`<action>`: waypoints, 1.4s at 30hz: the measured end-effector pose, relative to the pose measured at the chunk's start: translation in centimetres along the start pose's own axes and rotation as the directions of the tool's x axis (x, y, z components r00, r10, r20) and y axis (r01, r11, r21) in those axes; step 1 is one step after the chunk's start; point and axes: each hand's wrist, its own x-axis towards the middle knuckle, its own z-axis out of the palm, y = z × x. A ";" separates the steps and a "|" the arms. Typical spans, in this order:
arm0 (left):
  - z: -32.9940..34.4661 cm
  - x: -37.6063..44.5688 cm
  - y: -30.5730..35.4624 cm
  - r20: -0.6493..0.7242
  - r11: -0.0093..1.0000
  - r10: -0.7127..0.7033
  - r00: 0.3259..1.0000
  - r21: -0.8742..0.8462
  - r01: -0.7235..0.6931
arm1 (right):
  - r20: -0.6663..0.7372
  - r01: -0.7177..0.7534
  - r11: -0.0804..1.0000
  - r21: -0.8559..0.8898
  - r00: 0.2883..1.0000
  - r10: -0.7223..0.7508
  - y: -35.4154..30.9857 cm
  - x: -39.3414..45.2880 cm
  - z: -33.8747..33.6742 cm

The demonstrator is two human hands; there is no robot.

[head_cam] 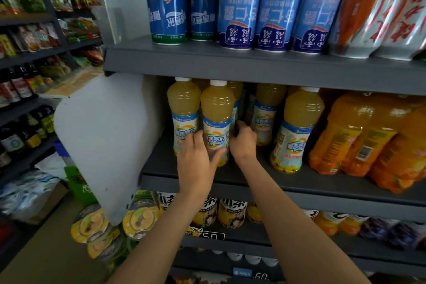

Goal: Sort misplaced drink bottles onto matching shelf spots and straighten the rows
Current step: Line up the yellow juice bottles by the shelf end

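Left hand [196, 159] grips pale juice bottle [216, 122]; right hand [243, 140] curls behind it, fingertips hidden.

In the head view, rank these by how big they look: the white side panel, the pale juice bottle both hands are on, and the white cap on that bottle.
1. White side panel, largest, though it stands nearer the camera.
2. Pale juice bottle, gripped by the left hand and the right hand.
3. White cap, smallest.

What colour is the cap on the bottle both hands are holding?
White, on the pale yellow juice bottle held by the left hand and right hand; head view.
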 end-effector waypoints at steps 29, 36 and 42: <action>-0.2 0.3 -0.1 0.078 0.999 0.036 0.996 0.005 -0.037 | -0.327 -0.254 0.965 0.072 0.908 0.263 1.1 -0.4 0.4; 0.2 0.6 0.4 0.078 0.998 0.040 0.996 0.050 -0.044 | -0.307 -0.099 0.988 0.118 0.943 0.131 2.1 -1.6 -0.4; 1.2 0.6 1.6 0.022 0.999 0.027 0.999 0.024 -0.027 | -0.600 0.279 0.952 -0.122 0.743 -0.295 2.8 -6.7 -4.0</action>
